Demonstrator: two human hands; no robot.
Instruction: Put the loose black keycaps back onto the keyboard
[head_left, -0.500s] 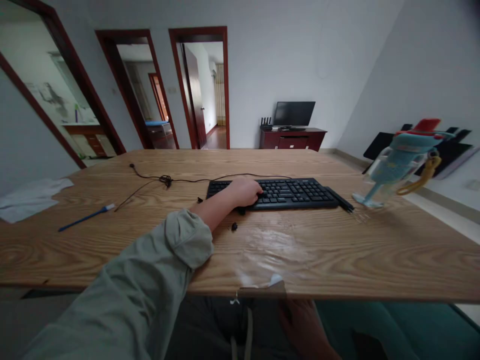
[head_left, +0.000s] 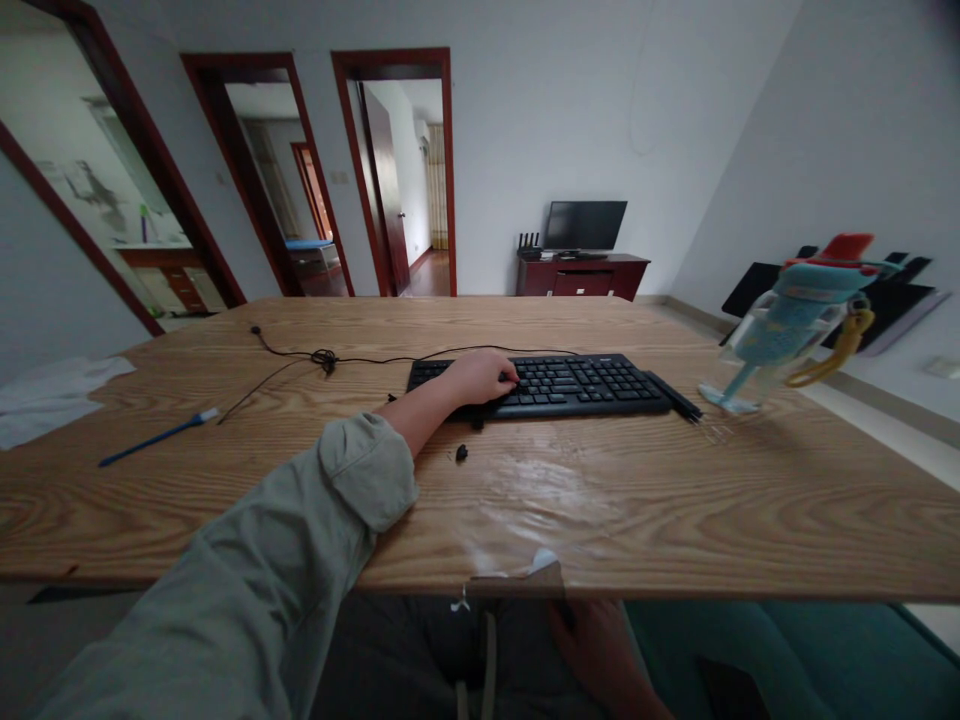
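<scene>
My left hand (head_left: 480, 378) rests on the left part of a black keyboard (head_left: 585, 385), fingers curled down onto the keys. Whether they pinch a key I cannot make out. Two small black bits (head_left: 461, 452) lie on the wooden table (head_left: 675, 500) just in front of the keyboard. My right hand (head_left: 596, 645) is low in my lap under the table's near edge, with its fingers hidden in shadow.
A black cable (head_left: 330, 358) runs left from the keyboard. A blue pen (head_left: 154, 438) and white cloth (head_left: 45, 395) lie at the left. A teal bottle with a red lid (head_left: 795, 325) stands at the right edge. Doorways and a TV cabinet (head_left: 581, 272) are behind.
The view has shifted slightly; both hands stay where they were.
</scene>
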